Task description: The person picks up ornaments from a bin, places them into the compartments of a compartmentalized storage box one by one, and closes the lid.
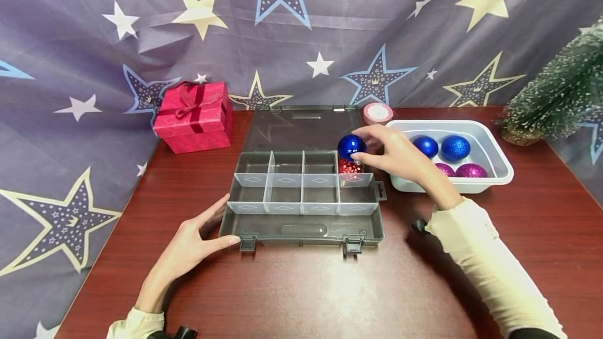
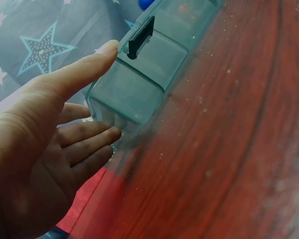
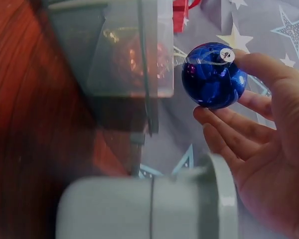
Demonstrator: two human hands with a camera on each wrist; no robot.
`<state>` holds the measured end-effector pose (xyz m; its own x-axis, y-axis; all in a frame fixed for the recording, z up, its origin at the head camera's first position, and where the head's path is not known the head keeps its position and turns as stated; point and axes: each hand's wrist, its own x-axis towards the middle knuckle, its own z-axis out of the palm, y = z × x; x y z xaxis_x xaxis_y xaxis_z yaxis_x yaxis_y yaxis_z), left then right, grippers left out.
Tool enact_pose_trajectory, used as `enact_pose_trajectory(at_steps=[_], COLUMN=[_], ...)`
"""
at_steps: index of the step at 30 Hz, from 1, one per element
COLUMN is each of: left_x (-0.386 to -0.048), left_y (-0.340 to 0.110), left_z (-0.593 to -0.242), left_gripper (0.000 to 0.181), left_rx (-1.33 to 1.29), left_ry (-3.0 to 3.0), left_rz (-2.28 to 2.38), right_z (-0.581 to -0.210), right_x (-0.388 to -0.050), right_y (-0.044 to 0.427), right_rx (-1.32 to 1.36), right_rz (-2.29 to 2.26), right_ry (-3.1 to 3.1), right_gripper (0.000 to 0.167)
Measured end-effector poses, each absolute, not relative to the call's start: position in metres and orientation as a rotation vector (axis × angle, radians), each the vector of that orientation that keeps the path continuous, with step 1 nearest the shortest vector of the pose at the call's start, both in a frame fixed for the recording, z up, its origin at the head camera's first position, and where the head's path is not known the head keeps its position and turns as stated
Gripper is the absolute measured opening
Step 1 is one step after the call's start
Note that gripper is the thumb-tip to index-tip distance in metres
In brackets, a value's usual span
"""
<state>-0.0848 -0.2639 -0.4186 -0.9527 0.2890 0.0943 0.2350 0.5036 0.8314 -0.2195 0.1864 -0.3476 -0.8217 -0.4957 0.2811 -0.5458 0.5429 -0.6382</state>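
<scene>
A shiny blue ball (image 1: 351, 147) is pinched between the thumb and fingers of my right hand (image 1: 400, 156), above the right end of a grey divided box (image 1: 301, 232). In the right wrist view the blue ball (image 3: 212, 74) shows its silver cap beside the thumb. Below it, a red ball (image 1: 350, 167) lies in the back right compartment. My left hand (image 1: 190, 245) touches the box's left end with spread fingers; in the left wrist view its thumb lies against the box edge (image 2: 124, 84) near a latch. The box's lid (image 1: 301, 130) lies back, open.
A white tub (image 1: 504, 169) at the right holds blue and magenta balls. Behind stand a pink tape roll (image 1: 378, 112) and, at the back left, a red gift box (image 1: 194, 116). A small frosted tree (image 1: 556, 88) stands at the far right, before a starry cloth (image 1: 282, 51).
</scene>
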Motion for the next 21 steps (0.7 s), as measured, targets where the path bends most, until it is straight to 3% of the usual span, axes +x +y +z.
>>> enact_pose_trajectory(at_steps=[21], left_x=[-0.085], left_y=[-0.264], left_z=[-0.419], left_gripper=[0.088], left_rx=[0.466], left_ry=[2.691], left_rz=[1.442], right_z=[-0.351], right_x=[-0.227], right_y=[0.149], right_rx=[1.023], right_rz=[1.106], right_ry=[-2.745], right_gripper=[0.051])
